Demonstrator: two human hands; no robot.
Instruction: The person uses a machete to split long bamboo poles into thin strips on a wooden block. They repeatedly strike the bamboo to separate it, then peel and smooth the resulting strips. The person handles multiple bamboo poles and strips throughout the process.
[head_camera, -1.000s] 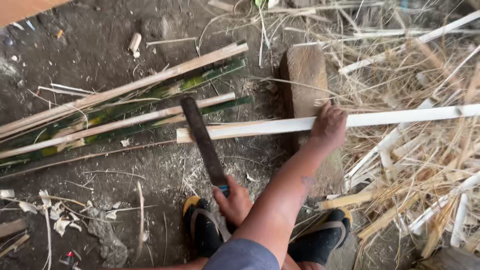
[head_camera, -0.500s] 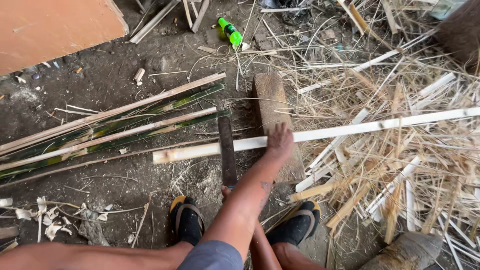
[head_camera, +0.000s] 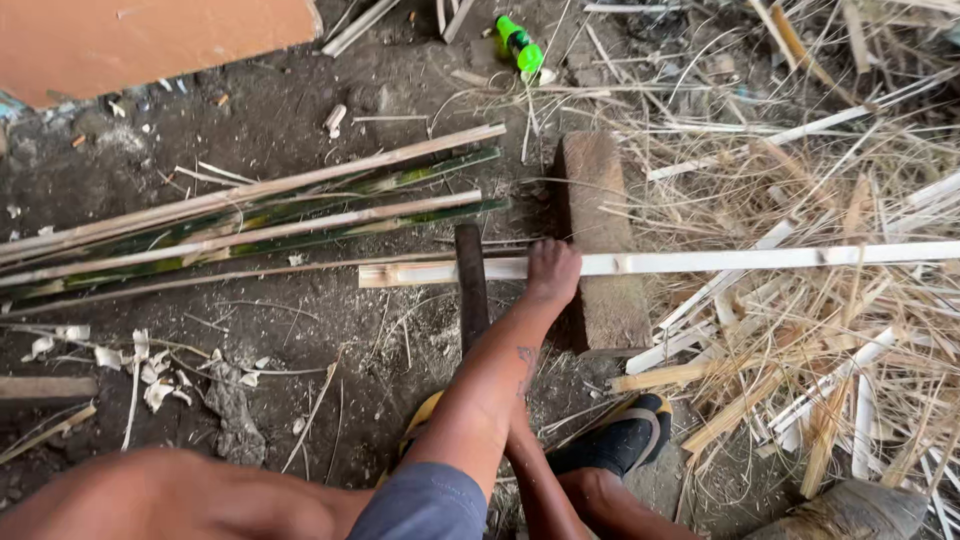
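One hand (head_camera: 553, 270) is seen pressed down on a pale split bamboo strip (head_camera: 700, 262), fingers curled over it where it crosses a wooden block (head_camera: 600, 230); which hand it is cannot be settled for certain, though the arm reaches from the left of the body and it is taken as the left hand. The strip is laid flat from 9 o'clock to 3 o'clock, its right end cut off by the picture's edge. A dark long blade (head_camera: 471, 285) is set upright across the strip just at 9 o'clock of that hand; its lower part and handle are hidden behind the forearm, so the other hand is not shown and its grip cannot be told. A second forearm is partly seen below, at 6 o'clock, its hand concealed. Green and pale bamboo lengths (head_camera: 250, 215) are laid on the dirt at 10 o'clock, their left ends cut off. Dry bamboo shavings (head_camera: 820, 330) are heaped at 3 o'clock. A green bottle (head_camera: 520, 45) lies at 12 o'clock. A sandalled foot (head_camera: 625, 440) is seen at 5 o'clock; the other is mostly hidden
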